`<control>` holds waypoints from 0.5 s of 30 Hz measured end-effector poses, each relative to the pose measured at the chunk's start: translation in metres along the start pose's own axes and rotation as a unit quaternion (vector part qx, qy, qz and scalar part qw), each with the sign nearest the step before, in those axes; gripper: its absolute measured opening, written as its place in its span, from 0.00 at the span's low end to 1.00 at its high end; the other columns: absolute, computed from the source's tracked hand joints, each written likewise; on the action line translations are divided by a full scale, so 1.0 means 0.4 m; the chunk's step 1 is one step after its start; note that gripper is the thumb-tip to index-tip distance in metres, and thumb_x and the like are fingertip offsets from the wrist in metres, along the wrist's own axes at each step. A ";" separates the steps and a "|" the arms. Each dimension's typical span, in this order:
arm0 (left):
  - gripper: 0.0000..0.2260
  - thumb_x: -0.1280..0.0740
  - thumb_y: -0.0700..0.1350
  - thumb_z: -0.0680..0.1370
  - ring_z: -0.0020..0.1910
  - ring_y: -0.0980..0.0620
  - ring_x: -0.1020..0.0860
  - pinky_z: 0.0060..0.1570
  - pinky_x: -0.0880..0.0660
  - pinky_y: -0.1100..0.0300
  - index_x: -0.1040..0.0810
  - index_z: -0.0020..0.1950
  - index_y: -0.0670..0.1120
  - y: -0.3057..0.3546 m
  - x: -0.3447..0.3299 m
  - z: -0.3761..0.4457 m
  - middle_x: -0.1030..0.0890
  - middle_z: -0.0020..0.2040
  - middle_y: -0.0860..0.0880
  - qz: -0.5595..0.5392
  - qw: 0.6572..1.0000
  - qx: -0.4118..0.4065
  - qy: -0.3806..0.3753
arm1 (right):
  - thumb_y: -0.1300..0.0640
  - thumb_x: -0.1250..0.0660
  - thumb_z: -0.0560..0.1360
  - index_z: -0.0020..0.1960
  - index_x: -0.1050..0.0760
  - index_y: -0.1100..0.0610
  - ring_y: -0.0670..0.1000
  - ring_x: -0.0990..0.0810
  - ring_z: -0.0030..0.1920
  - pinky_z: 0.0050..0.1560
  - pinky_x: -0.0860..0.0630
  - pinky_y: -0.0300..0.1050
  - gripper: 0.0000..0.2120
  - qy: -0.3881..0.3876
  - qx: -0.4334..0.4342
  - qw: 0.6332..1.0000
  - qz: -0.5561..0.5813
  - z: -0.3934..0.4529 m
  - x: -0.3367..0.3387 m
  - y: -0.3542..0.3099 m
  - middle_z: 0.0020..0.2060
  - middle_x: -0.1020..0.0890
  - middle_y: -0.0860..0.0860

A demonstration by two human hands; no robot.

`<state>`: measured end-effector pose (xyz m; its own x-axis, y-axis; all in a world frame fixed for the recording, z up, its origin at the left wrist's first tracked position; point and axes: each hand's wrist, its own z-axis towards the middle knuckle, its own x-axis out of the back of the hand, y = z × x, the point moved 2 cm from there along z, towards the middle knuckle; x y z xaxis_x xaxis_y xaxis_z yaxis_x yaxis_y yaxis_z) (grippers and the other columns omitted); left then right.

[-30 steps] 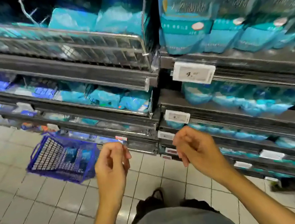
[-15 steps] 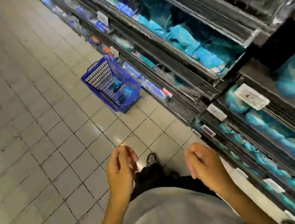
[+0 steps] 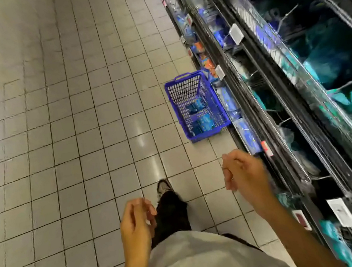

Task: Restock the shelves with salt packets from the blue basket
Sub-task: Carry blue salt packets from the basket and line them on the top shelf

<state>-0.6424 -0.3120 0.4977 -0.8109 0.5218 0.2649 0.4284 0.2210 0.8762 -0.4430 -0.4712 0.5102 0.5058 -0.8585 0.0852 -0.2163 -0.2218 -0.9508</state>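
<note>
Tiled floor point(image 3: 58, 134) fills the left. The left hand point(image 3: 136, 221) hangs empty, fingers loosely curled. Ahead, the blue basket point(image 3: 197, 106) sits on the floor against the shelves point(image 3: 286, 101) — salt packets point(image 3: 200, 120) inside. The right hand point(image 3: 242, 173) is likewise loose, holding nothing.

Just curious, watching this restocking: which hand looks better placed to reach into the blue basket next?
Probably the right hand: it hangs empty on the shelf side, nearer the blue basket on the floor ahead. The left hand, also empty, sits farther back.
</note>
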 end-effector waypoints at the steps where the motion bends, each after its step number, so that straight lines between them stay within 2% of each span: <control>1: 0.15 0.44 0.50 0.85 0.29 0.54 0.26 0.24 0.33 0.62 0.23 0.42 0.51 0.002 0.011 0.044 0.20 0.35 0.50 0.001 1.000 0.003 -0.004 | 0.58 0.35 0.82 0.35 0.28 0.58 0.52 0.27 0.23 0.24 0.32 0.37 0.16 0.004 -0.005 1.000 -0.009 0.039 -0.026 -0.002 0.25 0.26 0.55; 5: 0.16 0.45 0.47 0.86 0.31 0.54 0.25 0.28 0.29 0.65 0.23 0.43 0.47 0.050 0.048 0.239 0.20 0.35 0.50 0.017 0.999 0.030 -0.036 | 0.58 0.36 0.82 0.36 0.28 0.58 0.52 0.27 0.24 0.25 0.32 0.38 0.16 0.021 -0.038 0.999 -0.030 0.148 -0.116 -0.016 0.25 0.25 0.54; 9: 0.14 0.44 0.45 0.86 0.35 0.48 0.25 0.30 0.30 0.61 0.23 0.46 0.44 0.133 0.043 0.423 0.20 0.38 0.46 0.018 0.996 0.025 -0.078 | 0.62 0.37 0.82 0.34 0.29 0.58 0.52 0.30 0.23 0.23 0.36 0.40 0.17 0.066 -0.071 0.995 -0.030 0.213 -0.155 -0.032 0.24 0.27 0.53; 12: 0.14 0.44 0.44 0.85 0.34 0.50 0.25 0.28 0.31 0.64 0.23 0.45 0.43 0.215 0.002 0.546 0.21 0.37 0.47 0.015 0.994 0.010 -0.105 | 0.67 0.39 0.81 0.32 0.29 0.58 0.52 0.32 0.23 0.24 0.37 0.40 0.19 0.094 -0.089 0.992 -0.010 0.251 -0.157 -0.043 0.24 0.28 0.53; 15: 0.14 0.44 0.45 0.86 0.33 0.53 0.25 0.29 0.30 0.66 0.23 0.46 0.44 0.296 -0.059 0.659 0.21 0.38 0.47 0.032 0.989 -0.002 -0.142 | 0.67 0.40 0.80 0.32 0.26 0.56 0.53 0.29 0.24 0.24 0.34 0.43 0.19 0.112 -0.099 0.988 -0.029 0.297 -0.144 -0.054 0.25 0.26 0.54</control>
<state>-0.4677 -0.0811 0.4890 -0.6366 0.7458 0.1962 0.4730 0.1767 0.8632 -0.3682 -0.3618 0.4905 0.3284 -0.9179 0.2228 -0.3622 -0.3402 -0.8678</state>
